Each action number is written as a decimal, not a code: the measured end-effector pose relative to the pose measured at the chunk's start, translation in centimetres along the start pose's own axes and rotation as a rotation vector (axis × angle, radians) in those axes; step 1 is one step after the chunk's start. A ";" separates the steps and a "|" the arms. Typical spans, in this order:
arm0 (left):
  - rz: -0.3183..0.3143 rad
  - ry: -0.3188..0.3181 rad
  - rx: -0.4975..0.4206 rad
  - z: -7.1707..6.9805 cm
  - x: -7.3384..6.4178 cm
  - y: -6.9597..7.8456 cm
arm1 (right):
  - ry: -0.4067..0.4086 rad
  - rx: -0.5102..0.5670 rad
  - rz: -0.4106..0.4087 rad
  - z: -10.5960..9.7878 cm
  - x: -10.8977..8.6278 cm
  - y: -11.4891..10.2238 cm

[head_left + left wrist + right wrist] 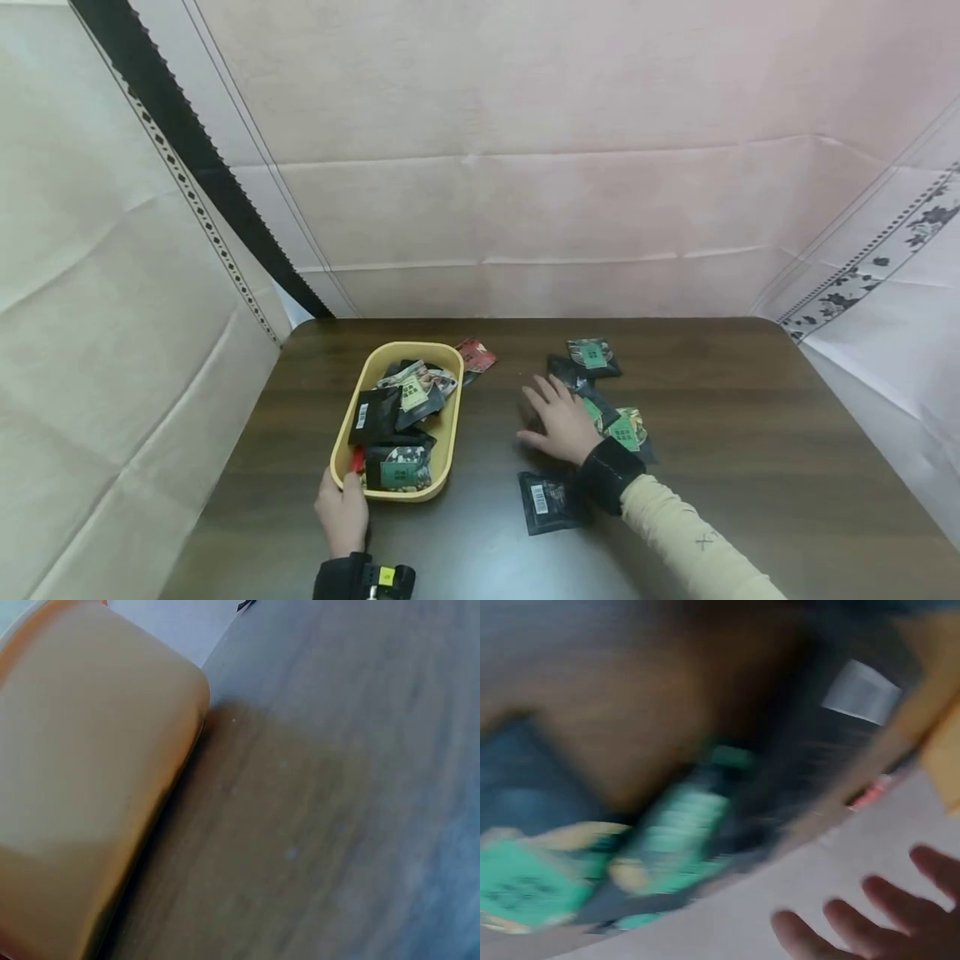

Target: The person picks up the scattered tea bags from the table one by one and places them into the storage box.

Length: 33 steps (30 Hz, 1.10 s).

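Note:
My left hand [343, 515] holds the near-left corner of a yellow plastic basket [447, 454], thumb over the rim. Several small packets lie heaped inside, among them a black one with a barcode label [375, 417] and one with a green label [401, 468]. The basket's outer wall [90, 750] fills the left of the left wrist view. With fingers spread, my right hand [561, 423] is over a loose group of dark packets and partly hides them. Beside it lies a green-labelled packet [624, 430]; nearer me is a black packet with a barcode [546, 507]. The right wrist view is blurred.
A red packet [476, 355] lies against the basket's far-right side. Another dark packet with a green label [594, 357] is farther back on the brown wooden table [720, 433]. Pale cloth sheets [570, 200] hang behind the table and along both sides.

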<state>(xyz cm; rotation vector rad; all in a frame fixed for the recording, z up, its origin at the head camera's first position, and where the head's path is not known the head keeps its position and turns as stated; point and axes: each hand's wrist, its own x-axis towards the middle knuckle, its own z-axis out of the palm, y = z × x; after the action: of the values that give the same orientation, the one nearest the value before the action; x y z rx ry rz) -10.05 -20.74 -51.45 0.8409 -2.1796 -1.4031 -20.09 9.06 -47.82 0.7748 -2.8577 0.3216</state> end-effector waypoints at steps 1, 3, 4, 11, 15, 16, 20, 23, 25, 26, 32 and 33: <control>-0.007 0.001 0.000 -0.1 0.1 0.0 | -0.045 -0.008 0.009 0.3 -0.3 0.3; -0.010 0.007 0.003 -0.2 0.2 -0.1 | -0.128 -0.026 0.031 0.8 -0.7 0.7; -0.011 0.009 0.007 -0.2 0.2 -0.1 | -0.157 -0.041 0.041 1.1 -0.8 0.8; -0.016 0.007 0.025 0.2 -0.1 0.0 | -0.224 -0.189 0.036 1.9 -0.8 0.9; -0.018 0.004 0.024 0.2 -0.1 0.0 | -0.156 -0.250 0.008 2.0 -1.2 0.8; -0.020 0.004 0.025 0.1 0.0 0.0 | -0.132 -0.255 0.007 2.1 -1.3 0.8; -0.025 0.002 0.034 0.1 0.1 0.1 | -0.091 -0.154 0.006 2.6 -1.6 1.1; -0.037 -0.002 0.035 0.0 0.1 0.2 | -0.117 -0.052 -0.045 2.9 -1.5 1.3; -0.038 -0.007 0.035 -0.1 0.0 0.3 | -0.136 -0.009 -0.079 2.9 -1.2 1.6; -0.037 -0.009 0.035 -0.1 0.0 0.3 | -0.140 0.019 -0.089 2.9 -1.0 1.7; -0.010 -0.014 0.036 -0.2 0.0 0.2 | -0.011 0.154 -0.037 1.3 1.0 1.6; -0.005 -0.010 0.035 -0.2 0.0 0.1 | 0.029 0.186 -0.020 0.9 1.6 1.2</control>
<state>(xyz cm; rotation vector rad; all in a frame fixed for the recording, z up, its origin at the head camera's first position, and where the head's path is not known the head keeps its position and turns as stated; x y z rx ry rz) -9.93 -20.80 -51.24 0.8537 -2.2175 -1.3780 -22.17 9.10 -48.59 0.8220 -2.8201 0.5976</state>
